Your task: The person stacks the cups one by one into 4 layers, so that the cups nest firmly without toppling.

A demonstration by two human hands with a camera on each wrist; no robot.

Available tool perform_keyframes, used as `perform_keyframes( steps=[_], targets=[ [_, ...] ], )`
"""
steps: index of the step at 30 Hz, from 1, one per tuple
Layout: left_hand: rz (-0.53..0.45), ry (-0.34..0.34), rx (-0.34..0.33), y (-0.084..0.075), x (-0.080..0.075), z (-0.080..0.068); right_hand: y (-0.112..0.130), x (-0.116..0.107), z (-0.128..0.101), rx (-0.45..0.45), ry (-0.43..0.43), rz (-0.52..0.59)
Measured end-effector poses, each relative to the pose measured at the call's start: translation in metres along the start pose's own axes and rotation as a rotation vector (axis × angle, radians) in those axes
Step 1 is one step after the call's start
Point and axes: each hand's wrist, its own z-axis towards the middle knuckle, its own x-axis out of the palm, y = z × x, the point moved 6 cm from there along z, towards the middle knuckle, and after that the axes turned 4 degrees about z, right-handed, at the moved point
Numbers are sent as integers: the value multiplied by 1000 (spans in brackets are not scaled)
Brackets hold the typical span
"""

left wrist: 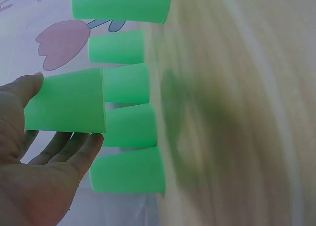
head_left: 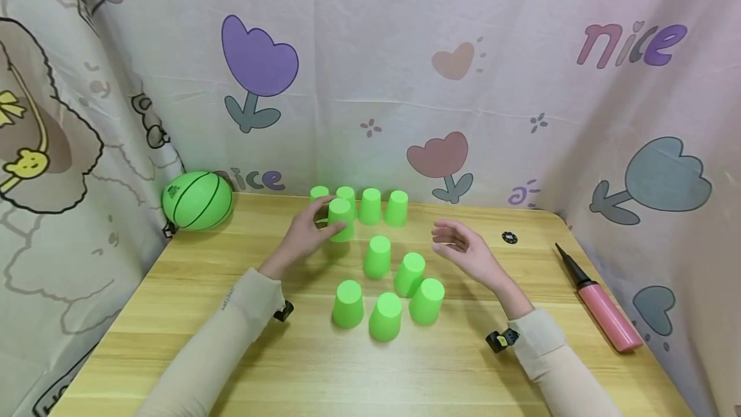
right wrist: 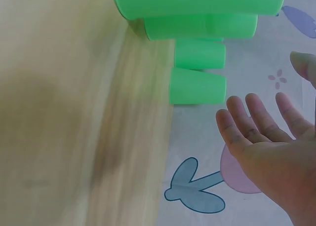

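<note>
We're gripping a cup [head_left: 340, 221] upright in our left hand [head_left: 302, 238], right before the back row [head_left: 370, 206]'s left half; our right hand [head_left: 467, 255], empty, fingers relaxed, hovers farther off, right of that row.

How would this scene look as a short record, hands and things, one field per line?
Left hand: holds one upside-down tapered green cup above the wood-grain table
Right hand: holds nothing
Back row: four more green cups
Nearer group: five green cups
Back left corner: green ball with black lines
Right side: pink cylindrical pump with black nozzle; small round black-and-white chip
</note>
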Motion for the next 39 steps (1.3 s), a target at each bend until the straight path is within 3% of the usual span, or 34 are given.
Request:
perform_keyframes(
  steps=[7,14,25,31,39],
  targets=[
    [-8,-31,23,-8,-9,13,-1,3,-19,-3,5,-14],
    [-10,-66,2,-12,-18,26,2,10,-38,34,18,-39],
    [-40,-130,33,-12,-31,51,-2,20,-59,33,54,-20],
    [-10,-147,-3,-7,-33,60,-4,24,-64,15,77,17],
    [15,-161,-53,0,-37,69,-11,30,-70,61,97,0]
  ],
)
